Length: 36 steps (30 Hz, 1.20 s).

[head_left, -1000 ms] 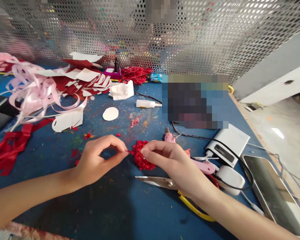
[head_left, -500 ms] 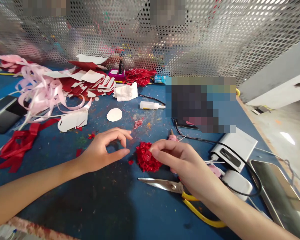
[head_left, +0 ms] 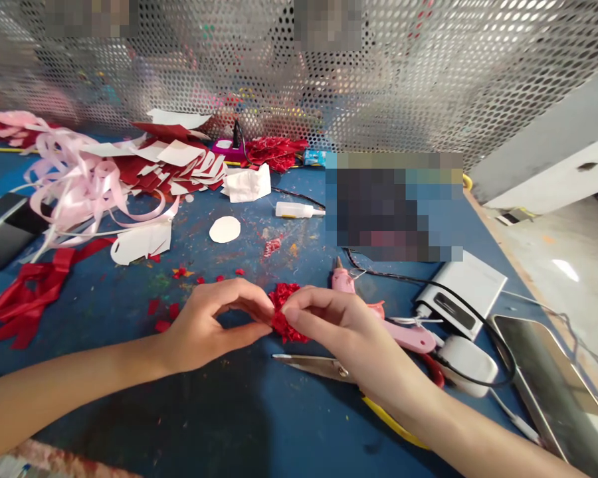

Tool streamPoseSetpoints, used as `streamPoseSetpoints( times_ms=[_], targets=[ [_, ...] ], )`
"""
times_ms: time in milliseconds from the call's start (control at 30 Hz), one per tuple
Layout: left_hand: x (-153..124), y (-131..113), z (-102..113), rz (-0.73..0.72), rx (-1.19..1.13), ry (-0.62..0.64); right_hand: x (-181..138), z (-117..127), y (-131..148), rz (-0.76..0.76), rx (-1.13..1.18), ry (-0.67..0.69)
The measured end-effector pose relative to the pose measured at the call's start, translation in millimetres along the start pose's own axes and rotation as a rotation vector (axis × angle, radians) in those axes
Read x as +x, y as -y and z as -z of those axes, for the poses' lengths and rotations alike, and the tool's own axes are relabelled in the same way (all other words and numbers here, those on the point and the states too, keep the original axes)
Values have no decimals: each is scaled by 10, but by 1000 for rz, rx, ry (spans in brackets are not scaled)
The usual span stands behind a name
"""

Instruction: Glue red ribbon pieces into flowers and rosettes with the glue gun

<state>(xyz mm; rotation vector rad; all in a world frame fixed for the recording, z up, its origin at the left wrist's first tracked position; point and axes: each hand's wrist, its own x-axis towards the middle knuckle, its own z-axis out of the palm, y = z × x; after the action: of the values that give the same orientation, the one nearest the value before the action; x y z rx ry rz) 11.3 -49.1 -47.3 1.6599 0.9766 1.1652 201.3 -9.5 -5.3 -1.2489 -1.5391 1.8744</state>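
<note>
Left hand (head_left: 202, 325) returns to pinch the round red ruffled fabric rosette's (head_left: 290, 332) edge; right hand (head_left: 349, 325) pinches it too. Light fingertip pressure should spare the ruffles.

You have bright light over the blue table (head_left: 323, 425), with a broad soft shadow at lower centre. White glare marks the floor (head_left: 543, 245) at right. Your left hand (head_left: 214, 325) and right hand (head_left: 333, 322) look sharp; everything behind the mesh (head_left: 413, 99) blurs. Patches up top and right of centre are pixelated. The phone (head_left: 541, 375) stretches at lower right.
</note>
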Motion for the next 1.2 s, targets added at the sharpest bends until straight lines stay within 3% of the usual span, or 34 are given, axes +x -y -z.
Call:
streamPoseSetpoints(
  times_ms=[100, 300, 533, 1200],
  targets=[
    [-15, -13, -32, -80, 63, -51, -26, -43, -10, -24, 16, -17],
    [-20, -49, -18, -163, 156, -50, 8, -24, -73, -44, 22, 76],
    [-51, -38, -46, -179, 168, -97, -4, -19, -73, -31, 5, 64],
    [-35, -49, -33, -217, 204, -46, -43, -68, -55, -90, 64, 51]
  ],
)
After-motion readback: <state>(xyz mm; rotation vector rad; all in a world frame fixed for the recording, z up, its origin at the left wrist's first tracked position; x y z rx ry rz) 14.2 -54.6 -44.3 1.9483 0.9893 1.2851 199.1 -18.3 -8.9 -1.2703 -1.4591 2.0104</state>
